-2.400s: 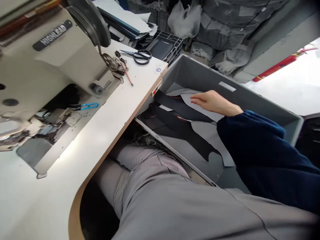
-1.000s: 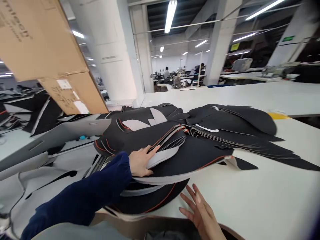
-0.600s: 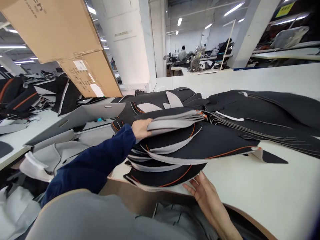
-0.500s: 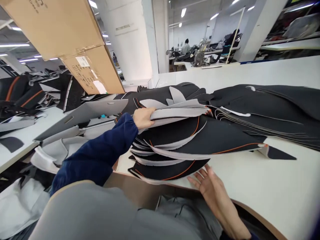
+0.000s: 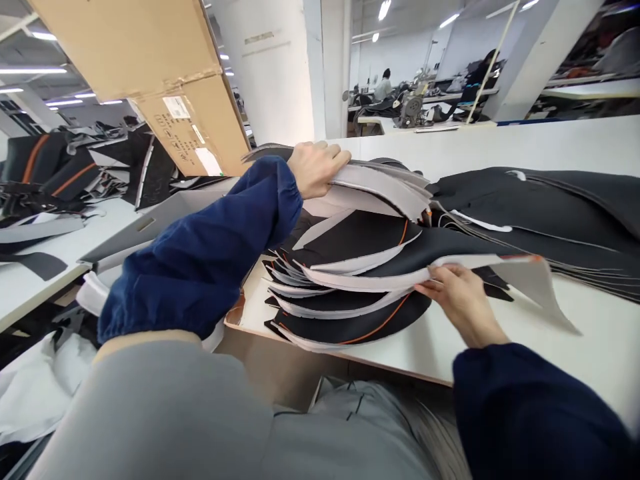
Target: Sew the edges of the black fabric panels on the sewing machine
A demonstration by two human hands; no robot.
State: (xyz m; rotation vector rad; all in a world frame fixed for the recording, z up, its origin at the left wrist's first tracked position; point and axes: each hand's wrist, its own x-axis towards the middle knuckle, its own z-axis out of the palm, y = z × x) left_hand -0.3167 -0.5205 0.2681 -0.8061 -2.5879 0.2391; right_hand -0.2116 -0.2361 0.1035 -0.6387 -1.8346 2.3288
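My left hand (image 5: 319,169) is closed on the raised edge of a bundle of padded fabric panels (image 5: 385,189), grey on the inner side, lifted above the pile. Lower down to the right, my right hand (image 5: 457,293) pinches the edge of one long black panel (image 5: 445,243) with a pale border and a bit of orange trim, its right end bent up and showing its pale underside. Beneath it lies a fanned stack of black panels (image 5: 350,327) with pale edges and orange stitching, close to the table's front edge.
More black panels (image 5: 555,207) are heaped on the white table (image 5: 550,360) to the right. A large cardboard box (image 5: 195,127) stands at the back left, with a grey bin (image 5: 120,233) below it. Sewing machines (image 5: 413,107) and people are in the background.
My left hand has raised the bundle higher and further back. My right hand has moved up from below the stack and taken hold of the long panel's edge, lifting it.
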